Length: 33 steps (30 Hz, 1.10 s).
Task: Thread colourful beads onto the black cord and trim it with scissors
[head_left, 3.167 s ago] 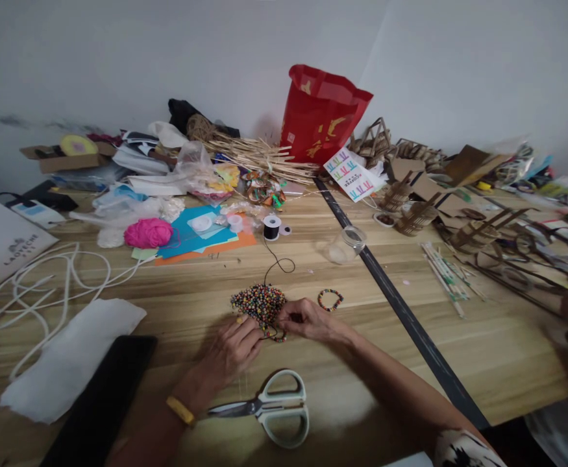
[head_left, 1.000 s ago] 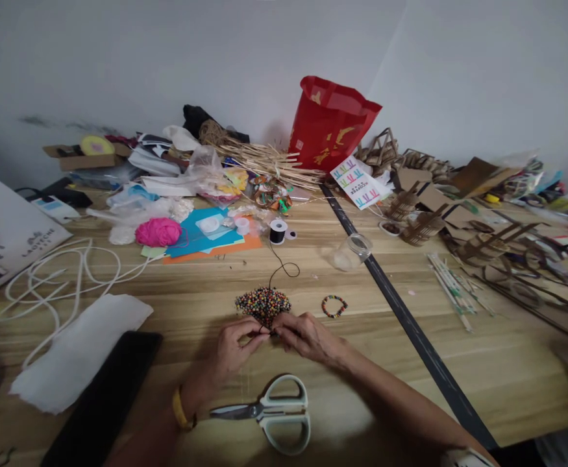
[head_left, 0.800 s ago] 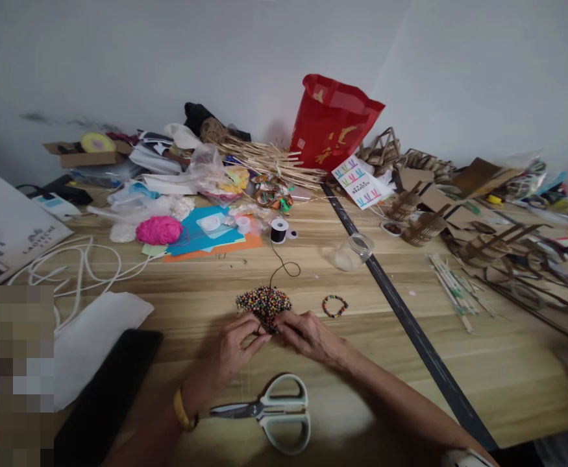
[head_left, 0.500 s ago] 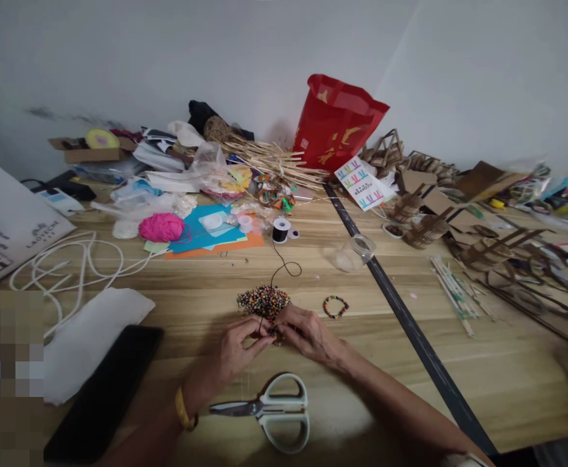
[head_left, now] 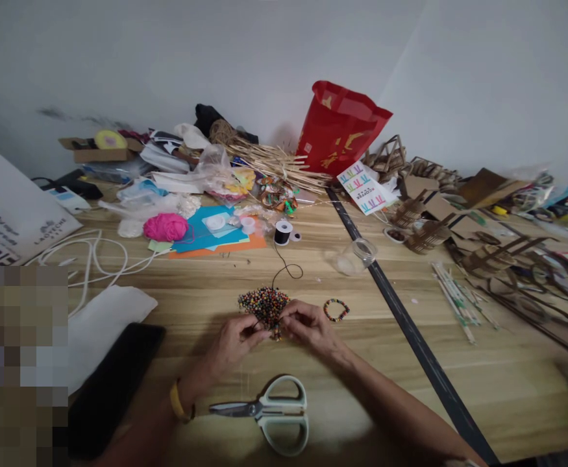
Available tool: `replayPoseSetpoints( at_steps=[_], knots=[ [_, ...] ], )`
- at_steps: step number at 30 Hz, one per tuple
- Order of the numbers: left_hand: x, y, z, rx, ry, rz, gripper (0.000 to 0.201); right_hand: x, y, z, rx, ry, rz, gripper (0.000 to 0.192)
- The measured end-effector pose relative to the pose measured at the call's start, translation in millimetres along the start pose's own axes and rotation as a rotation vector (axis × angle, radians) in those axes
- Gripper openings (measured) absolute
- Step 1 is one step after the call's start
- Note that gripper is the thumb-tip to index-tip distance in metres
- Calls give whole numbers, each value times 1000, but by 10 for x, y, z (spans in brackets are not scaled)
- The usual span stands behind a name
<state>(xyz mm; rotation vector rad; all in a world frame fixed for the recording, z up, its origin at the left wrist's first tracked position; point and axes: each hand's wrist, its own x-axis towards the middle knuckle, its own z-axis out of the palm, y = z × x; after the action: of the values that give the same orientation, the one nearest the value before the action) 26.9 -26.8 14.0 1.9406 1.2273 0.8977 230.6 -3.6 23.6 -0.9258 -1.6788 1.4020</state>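
We are working at the wooden table (head_left: 483, 383), scissors (head_left: 269, 410) lying nearest us. Our left hand (head_left: 232, 337) and right hand (head_left: 308, 324) are pinching the black thread (head_left: 284, 266) at the bead pile (head_left: 263, 303), fingertips closed.

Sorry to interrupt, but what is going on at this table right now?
A person sits at a cluttered wooden table doing beadwork. The left hand and right hand meet at the near edge of a pile of multicoloured beads, pinching a black thread that runs back to a black spool. A beaded bracelet lies just right of the hands, and scissors rest untouched in front.
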Motion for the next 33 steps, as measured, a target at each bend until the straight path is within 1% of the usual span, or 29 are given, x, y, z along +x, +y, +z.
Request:
replayPoseSetpoints(
  at_steps=[2, 4, 6, 8, 10, 12, 15, 19, 22, 25, 28, 31, 33],
  knots=[
    [15, 10, -24, -46, -69, -20, 27, -3, 39, 14, 111, 2, 73, 31],
    [25, 24, -34, -103, -95, 6, 25, -7, 45, 24, 158, 0, 124, 33],
    [29, 34, -28, -167, -88, 52, 26, -13, 27, 28, 165, -4, 139, 34],
    [32, 38, -20, -221, -63, 90, 28, -18, 4, 28, 163, -4, 120, 33],
    [39, 39, -22, -262, -45, 89, 32, -20, -7, 25, 168, 1, 93, 31],
    [51, 46, -42, -312, -48, 48, 35, -17, -2, 22, 182, 9, 87, 30],
    [68, 66, -95, -420, -62, -68, 34, -6, 18, 17, 195, 28, 101, 30],
    [63, 70, -133, -630, -69, -205, 33, 1, 32, 19, 183, 18, 106, 30],
    [41, 52, -114, -733, -80, -230, 31, -4, 42, 30, 176, -12, 101, 29],
    [26, 45, -82, -740, -48, -208, 27, -10, 59, 47, 167, -16, 92, 27],
    [26, 53, -55, -715, -9, -256, 22, -12, 61, 63, 149, 4, 53, 25],
    [34, 61, -29, -717, 32, -328, 15, -10, 32, 72, 57, 22, -42, 21],
    [39, 63, -11, -703, 60, -353, 13, -13, 1, 77, -33, 24, -121, 19]
  ],
)
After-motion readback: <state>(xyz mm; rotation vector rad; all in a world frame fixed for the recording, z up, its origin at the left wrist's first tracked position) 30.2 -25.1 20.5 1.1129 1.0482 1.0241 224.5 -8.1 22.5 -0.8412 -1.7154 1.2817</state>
